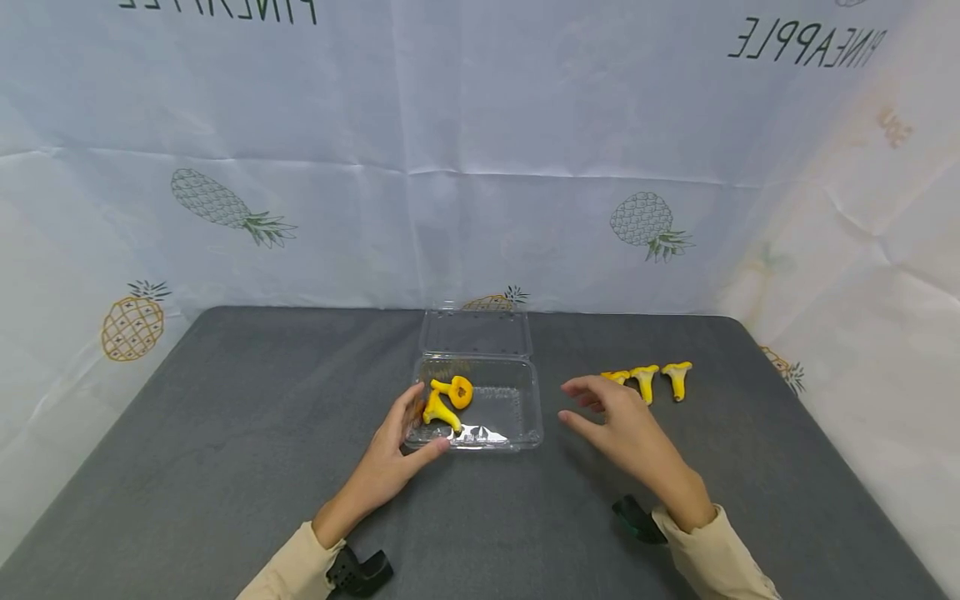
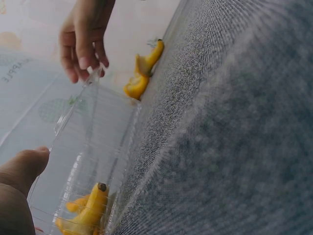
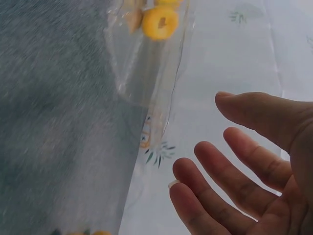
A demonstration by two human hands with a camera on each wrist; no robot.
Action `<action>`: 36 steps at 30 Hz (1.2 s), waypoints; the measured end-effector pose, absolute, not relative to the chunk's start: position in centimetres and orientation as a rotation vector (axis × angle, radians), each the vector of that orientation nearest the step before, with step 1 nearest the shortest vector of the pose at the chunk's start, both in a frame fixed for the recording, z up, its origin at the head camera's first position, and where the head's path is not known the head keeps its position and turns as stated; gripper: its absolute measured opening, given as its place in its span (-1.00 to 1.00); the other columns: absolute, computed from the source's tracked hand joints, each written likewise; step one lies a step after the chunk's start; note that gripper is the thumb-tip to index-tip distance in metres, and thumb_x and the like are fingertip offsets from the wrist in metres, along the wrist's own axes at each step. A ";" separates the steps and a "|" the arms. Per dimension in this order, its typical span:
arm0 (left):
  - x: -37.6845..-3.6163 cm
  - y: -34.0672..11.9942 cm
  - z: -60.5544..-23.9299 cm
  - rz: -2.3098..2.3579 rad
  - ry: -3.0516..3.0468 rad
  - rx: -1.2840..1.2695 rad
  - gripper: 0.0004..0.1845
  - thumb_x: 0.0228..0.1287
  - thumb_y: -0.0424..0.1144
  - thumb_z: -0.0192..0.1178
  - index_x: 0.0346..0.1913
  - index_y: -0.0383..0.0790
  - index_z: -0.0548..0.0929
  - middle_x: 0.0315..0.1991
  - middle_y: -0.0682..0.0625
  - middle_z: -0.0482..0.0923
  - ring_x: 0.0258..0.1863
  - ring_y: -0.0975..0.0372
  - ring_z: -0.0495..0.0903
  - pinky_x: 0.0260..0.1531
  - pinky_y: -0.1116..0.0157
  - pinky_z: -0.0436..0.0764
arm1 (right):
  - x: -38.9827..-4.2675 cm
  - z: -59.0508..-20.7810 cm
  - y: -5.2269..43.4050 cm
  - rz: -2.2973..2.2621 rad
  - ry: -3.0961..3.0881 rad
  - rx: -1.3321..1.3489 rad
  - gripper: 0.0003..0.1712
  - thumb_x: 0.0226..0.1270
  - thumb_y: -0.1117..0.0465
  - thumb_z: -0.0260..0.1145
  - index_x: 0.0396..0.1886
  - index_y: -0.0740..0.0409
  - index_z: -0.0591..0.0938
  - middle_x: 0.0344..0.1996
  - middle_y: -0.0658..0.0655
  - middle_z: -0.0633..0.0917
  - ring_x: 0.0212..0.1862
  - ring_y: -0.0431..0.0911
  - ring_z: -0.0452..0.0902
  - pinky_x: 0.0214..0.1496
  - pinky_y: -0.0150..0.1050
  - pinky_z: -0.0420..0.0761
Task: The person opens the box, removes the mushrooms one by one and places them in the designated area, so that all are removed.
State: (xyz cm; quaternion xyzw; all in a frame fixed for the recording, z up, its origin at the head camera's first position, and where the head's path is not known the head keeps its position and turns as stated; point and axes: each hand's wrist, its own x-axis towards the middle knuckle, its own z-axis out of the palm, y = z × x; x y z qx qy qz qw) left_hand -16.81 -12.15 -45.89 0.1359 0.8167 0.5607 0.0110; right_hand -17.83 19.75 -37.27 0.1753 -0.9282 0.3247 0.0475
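A clear plastic clamshell container (image 1: pixel 510 417) stands with its lid raised at the back. Inside, towards its left end, lie yellow chanterelle mushrooms (image 1: pixel 441 412), one with its round cap (image 1: pixel 461 392) facing up. My left hand (image 1: pixel 390 454) holds the container's near left corner, fingers along the left side and thumb at the front rim. The left wrist view shows that thumb (image 2: pixel 27 166) against the clear edge. Nothing is in my right hand (image 1: pixel 618 425), whose loosely bent fingers hover right of the container. Beyond it, three more chanterelles (image 1: pixel 678 381) lie in a row, the leftmost partly hidden by the hand.
The container and mushrooms are on a dark grey tabletop (image 1: pixel 300 400). A pale curtain (image 1: pixel 465 233) printed with pineapples hangs behind it and at both sides. The raised lid (image 1: pixel 476 333) leans back near the table's far edge. Both wrists wear dark straps (image 1: pixel 360 573).
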 end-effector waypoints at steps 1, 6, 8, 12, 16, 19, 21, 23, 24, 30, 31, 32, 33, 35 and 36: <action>-16.8 -12.1 -45.9 1.747 2.549 0.424 -0.07 0.35 -0.07 0.30 0.59 -0.12 -0.05 0.60 -0.20 -0.05 0.55 -0.09 0.08 0.47 -0.14 0.20 | -17.9 -37.2 19.5 0.990 -2.830 0.544 -0.61 0.24 0.24 0.45 0.05 0.22 0.65 -0.03 0.17 0.73 -0.04 0.09 0.69 0.02 -0.01 0.70; -16.8 -12.1 -45.8 1.740 2.550 0.410 -0.06 0.34 -0.06 0.30 0.59 -0.11 -0.05 0.60 -0.20 -0.05 0.55 -0.08 0.08 0.47 -0.15 0.19 | -18.2 -37.3 18.4 0.989 -2.823 0.576 -0.61 0.23 0.23 0.46 0.05 0.19 0.65 -0.03 0.16 0.72 -0.04 0.07 0.69 0.04 -0.01 0.69; -16.8 -12.1 -45.8 1.736 2.550 0.403 -0.06 0.34 -0.06 0.30 0.59 -0.10 -0.05 0.59 -0.20 -0.05 0.55 -0.08 0.08 0.48 -0.15 0.19 | -18.3 -37.3 18.0 1.007 -2.820 0.584 -0.61 0.24 0.23 0.46 0.05 0.20 0.65 -0.03 0.17 0.72 -0.04 0.07 0.68 0.05 -0.01 0.69; -16.8 -12.1 -45.7 1.734 2.547 0.399 -0.06 0.34 -0.06 0.31 0.59 -0.10 -0.05 0.59 -0.20 -0.05 0.55 -0.08 0.08 0.48 -0.15 0.18 | -18.4 -37.4 17.2 1.036 -2.833 0.595 -0.60 0.25 0.23 0.46 0.06 0.23 0.65 -0.01 0.17 0.71 -0.02 0.06 0.68 0.07 0.00 0.69; -16.7 -12.1 -45.6 1.734 2.544 0.396 -0.06 0.33 -0.06 0.31 0.59 -0.09 -0.06 0.59 -0.21 -0.05 0.55 -0.09 0.08 0.48 -0.16 0.18 | -18.5 -37.6 16.2 1.037 -2.846 0.620 -0.60 0.24 0.24 0.46 0.06 0.22 0.65 0.00 0.18 0.71 -0.01 0.06 0.68 0.08 0.01 0.69; -16.7 -12.1 -45.6 1.736 2.538 0.391 -0.06 0.34 -0.06 0.31 0.59 -0.09 -0.06 0.60 -0.21 -0.06 0.56 -0.09 0.07 0.48 -0.16 0.17 | -18.6 -37.9 15.5 1.038 -2.843 0.638 -0.62 0.24 0.25 0.46 0.05 0.20 0.66 0.00 0.18 0.71 -0.01 0.07 0.68 0.08 0.02 0.69; -16.7 -12.1 -45.6 1.738 2.536 0.390 -0.06 0.34 -0.07 0.30 0.59 -0.09 -0.06 0.59 -0.21 -0.06 0.56 -0.09 0.07 0.48 -0.17 0.17 | -18.8 -38.0 15.1 1.038 -2.847 0.647 -0.64 0.25 0.25 0.45 0.05 0.18 0.66 0.00 0.18 0.70 0.00 0.09 0.68 0.08 0.03 0.69; -16.7 -12.1 -45.5 1.740 2.535 0.390 -0.06 0.34 -0.08 0.30 0.59 -0.10 -0.06 0.59 -0.21 -0.06 0.56 -0.09 0.07 0.48 -0.18 0.17 | -18.9 -38.1 14.7 1.046 -2.850 0.657 -0.64 0.26 0.25 0.45 0.05 0.17 0.66 0.01 0.18 0.70 0.01 0.10 0.67 0.08 0.04 0.68; -16.7 -12.1 -45.5 1.742 2.535 0.390 -0.06 0.34 -0.09 0.30 0.59 -0.11 -0.06 0.59 -0.21 -0.05 0.56 -0.09 0.07 0.48 -0.17 0.17 | -19.0 -38.1 14.4 1.052 -2.851 0.662 -0.64 0.26 0.25 0.44 0.06 0.17 0.66 0.01 0.18 0.70 0.02 0.11 0.67 0.08 0.05 0.68; -16.7 -12.0 -45.4 1.751 2.522 0.384 -0.05 0.34 -0.09 0.31 0.59 -0.13 -0.07 0.60 -0.21 -0.07 0.56 -0.10 0.07 0.48 -0.17 0.17 | -19.5 -38.3 13.0 1.074 -2.845 0.707 -0.61 0.25 0.28 0.45 0.07 0.22 0.65 0.01 0.20 0.70 0.02 0.12 0.67 0.05 0.06 0.69; -16.7 -12.0 -45.4 1.753 2.520 0.384 -0.05 0.33 -0.09 0.31 0.59 -0.13 -0.07 0.60 -0.21 -0.07 0.56 -0.10 0.07 0.48 -0.17 0.16 | -19.6 -38.3 12.8 1.078 -2.845 0.713 -0.61 0.25 0.28 0.45 0.07 0.23 0.64 0.01 0.21 0.70 0.02 0.12 0.67 0.04 0.06 0.69; -16.7 -12.0 -45.4 1.755 2.517 0.386 -0.05 0.33 -0.10 0.31 0.59 -0.14 -0.07 0.60 -0.21 -0.07 0.56 -0.10 0.06 0.49 -0.16 0.16 | -19.7 -38.2 12.5 1.087 -2.845 0.717 -0.60 0.24 0.28 0.45 0.07 0.24 0.64 0.02 0.22 0.69 0.02 0.12 0.67 0.04 0.07 0.69; -16.7 -12.0 -45.4 1.755 2.517 0.389 -0.05 0.33 -0.10 0.31 0.59 -0.14 -0.07 0.60 -0.20 -0.08 0.56 -0.10 0.06 0.49 -0.16 0.16 | -19.7 -38.2 12.3 1.090 -2.845 0.723 -0.59 0.24 0.27 0.45 0.08 0.24 0.64 0.02 0.22 0.69 0.02 0.12 0.66 0.04 0.08 0.69; -16.7 -12.0 -45.4 1.758 2.518 0.395 -0.05 0.33 -0.10 0.31 0.58 -0.14 -0.06 0.60 -0.20 -0.08 0.56 -0.10 0.06 0.49 -0.17 0.15 | -19.8 -38.2 11.9 1.095 -2.846 0.731 -0.58 0.25 0.26 0.45 0.09 0.25 0.63 0.03 0.22 0.69 0.02 0.12 0.66 0.04 0.08 0.69; -16.7 -12.1 -45.4 1.760 2.519 0.396 -0.05 0.33 -0.10 0.31 0.58 -0.14 -0.06 0.60 -0.20 -0.08 0.56 -0.10 0.06 0.49 -0.17 0.15 | -19.9 -38.2 11.7 1.096 -2.848 0.736 -0.58 0.25 0.26 0.45 0.09 0.25 0.63 0.03 0.22 0.69 0.02 0.11 0.66 0.04 0.07 0.68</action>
